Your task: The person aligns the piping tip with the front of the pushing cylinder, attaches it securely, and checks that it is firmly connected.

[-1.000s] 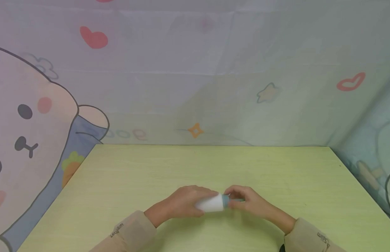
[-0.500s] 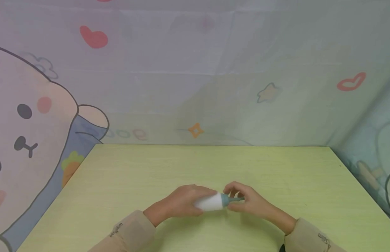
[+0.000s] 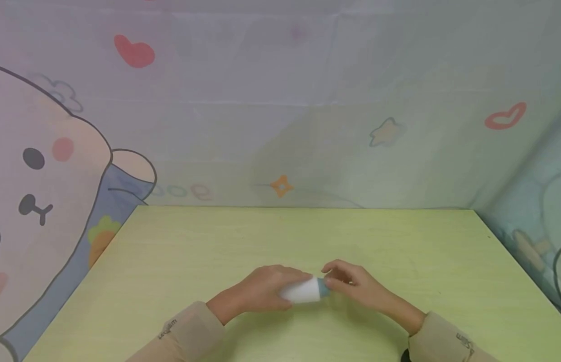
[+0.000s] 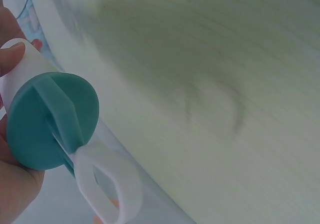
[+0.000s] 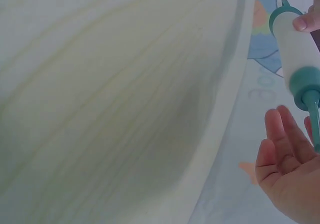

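Note:
A white cylindrical bottle (image 3: 303, 291) with a teal cap (image 3: 323, 287) lies sideways above the table. My left hand (image 3: 273, 287) grips its body, thumb and fingers on opposite sides. The left wrist view shows a teal disc (image 4: 55, 119) at the bottle's other end, bearing a white ring (image 4: 112, 179). In the right wrist view a long thin teal nozzle (image 5: 314, 119) extends from the cap. My right hand (image 3: 354, 285) surrounds the nozzle with loosely bent fingers. Its fingers (image 5: 287, 139) spread around the nozzle without closing on it; any slight contact cannot be made out.
A pale yellow-green table (image 3: 280, 236) spreads beneath both hands. Behind it hangs a printed cloth (image 3: 244, 136) with hearts and a cartoon bear. A small dark object (image 3: 405, 355) shows at the bottom, beside the right sleeve.
My right fingers have come off the teal cap and loosened. The right hand has shifted slightly, and its thumb now hides the nozzle in the head view. The left hand keeps its grip.

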Tool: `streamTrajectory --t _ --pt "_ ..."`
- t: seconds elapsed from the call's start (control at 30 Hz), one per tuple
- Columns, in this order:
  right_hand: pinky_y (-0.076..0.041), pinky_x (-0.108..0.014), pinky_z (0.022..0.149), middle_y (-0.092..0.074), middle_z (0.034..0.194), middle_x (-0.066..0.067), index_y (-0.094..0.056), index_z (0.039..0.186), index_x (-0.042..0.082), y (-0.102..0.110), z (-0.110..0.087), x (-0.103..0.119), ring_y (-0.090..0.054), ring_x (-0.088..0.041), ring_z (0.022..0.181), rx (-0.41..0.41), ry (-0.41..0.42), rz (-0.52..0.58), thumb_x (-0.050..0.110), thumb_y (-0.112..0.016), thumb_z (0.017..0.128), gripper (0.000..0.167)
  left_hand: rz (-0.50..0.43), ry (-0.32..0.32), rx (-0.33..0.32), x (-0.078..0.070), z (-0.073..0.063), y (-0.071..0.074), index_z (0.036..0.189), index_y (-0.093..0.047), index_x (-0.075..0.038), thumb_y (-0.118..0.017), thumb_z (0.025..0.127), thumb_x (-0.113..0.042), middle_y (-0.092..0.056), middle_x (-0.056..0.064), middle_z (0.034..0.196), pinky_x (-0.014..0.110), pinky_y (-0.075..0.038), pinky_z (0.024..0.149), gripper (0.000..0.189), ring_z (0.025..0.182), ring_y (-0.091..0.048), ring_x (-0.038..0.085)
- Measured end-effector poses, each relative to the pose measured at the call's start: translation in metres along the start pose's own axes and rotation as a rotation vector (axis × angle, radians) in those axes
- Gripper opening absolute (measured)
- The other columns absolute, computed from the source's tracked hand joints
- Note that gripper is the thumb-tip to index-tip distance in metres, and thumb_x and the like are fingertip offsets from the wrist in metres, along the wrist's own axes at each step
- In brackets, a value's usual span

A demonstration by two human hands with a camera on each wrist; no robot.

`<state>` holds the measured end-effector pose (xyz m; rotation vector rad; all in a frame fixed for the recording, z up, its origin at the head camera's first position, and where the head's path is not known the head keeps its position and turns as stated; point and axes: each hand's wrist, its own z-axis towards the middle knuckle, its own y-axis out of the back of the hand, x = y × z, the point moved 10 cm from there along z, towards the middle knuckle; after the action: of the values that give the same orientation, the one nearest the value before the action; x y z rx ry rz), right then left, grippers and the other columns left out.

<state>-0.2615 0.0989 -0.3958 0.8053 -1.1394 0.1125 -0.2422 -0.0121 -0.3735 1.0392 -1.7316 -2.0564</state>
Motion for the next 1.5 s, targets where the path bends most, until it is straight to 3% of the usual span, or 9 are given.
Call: streamTrajectory --t 0.1,0.27,0.6,0.87,1.17,1.3,1.5 --pt "-0.043 -0.024 0.068 -0.061 0.099 -0.007 -0.054 0.107 0.008 0.002 0.0 0.005 -0.053 -0.006 0.083 -0.028 0.034 -0.05 0.015 -0.06 0.083 0.026 -0.003 0.002 -0.011 0.001 -0.001 0.002 0.126 -0.05 -0.021 -0.068 0.073 -0.014 -0.054 -0.007 0.123 0.024 -0.043 0.079 0.057 0.103 -0.054 0.01" --pt "-0.041 -0.024 0.066 -0.06 0.092 -0.002 -0.056 0.1 0.012 -0.002 0.0 0.009 -0.051 -0.005 0.081 -0.031 0.061 -0.083 0.012 -0.066 0.076 0.026 -0.004 -0.003 -0.007 0.002 0.0 0.001 0.126 -0.05 -0.021 -0.069 0.073 -0.014 -0.054 -0.007 0.123 0.024 -0.043 0.08 0.058 0.103 -0.054 0.009" --pt "-0.045 -0.022 0.065 -0.06 0.083 -0.005 -0.056 0.096 0.007 -0.008 -0.001 0.004 -0.051 -0.002 0.073 0.008 0.048 -0.007 0.008 -0.06 0.08 0.016 -0.001 -0.031 -0.001 -0.002 0.001 -0.004 0.125 -0.051 -0.018 -0.07 0.072 -0.013 -0.056 -0.006 0.121 0.022 -0.043 0.077 0.057 0.098 -0.055 0.01" --pt "-0.048 -0.023 0.067 -0.06 0.088 -0.011 -0.055 0.096 0.001 -0.011 -0.002 -0.005 -0.054 -0.003 0.076 0.03 -0.019 0.088 0.007 -0.056 0.083 0.015 0.058 -0.041 -0.017 -0.008 0.002 -0.005 0.125 -0.052 -0.019 -0.07 0.072 -0.014 -0.059 -0.005 0.116 0.02 -0.043 0.071 0.055 0.089 -0.057 0.01" --pt "-0.049 -0.023 0.069 -0.059 0.091 -0.018 -0.054 0.099 -0.003 -0.013 -0.003 -0.004 -0.056 -0.004 0.079 0.054 -0.015 0.141 0.007 -0.055 0.084 0.018 0.103 -0.048 -0.033 -0.011 0.0 -0.006 0.124 -0.052 -0.02 -0.069 0.073 -0.015 -0.06 -0.006 0.114 0.021 -0.044 0.069 0.054 0.09 -0.057 0.012" --pt "-0.048 -0.022 0.072 -0.06 0.096 -0.017 -0.055 0.1 -0.001 -0.011 -0.001 -0.006 -0.057 -0.007 0.085 0.046 -0.031 0.104 0.011 -0.058 0.083 0.022 0.161 -0.051 -0.056 -0.009 0.002 -0.004 0.122 -0.053 -0.021 -0.07 0.073 -0.015 -0.058 -0.006 0.117 0.024 -0.046 0.071 0.053 0.096 -0.057 0.014" --pt "-0.048 -0.028 0.078 -0.062 0.097 -0.008 -0.056 0.099 0.005 -0.001 0.008 -0.013 -0.059 -0.014 0.089 -0.011 -0.05 -0.103 0.012 -0.063 0.078 0.023 0.212 -0.032 -0.074 -0.001 0.014 -0.002 0.122 -0.052 -0.019 -0.072 0.071 -0.018 -0.058 0.0 0.116 0.027 -0.048 0.073 0.054 0.099 -0.057 0.016"
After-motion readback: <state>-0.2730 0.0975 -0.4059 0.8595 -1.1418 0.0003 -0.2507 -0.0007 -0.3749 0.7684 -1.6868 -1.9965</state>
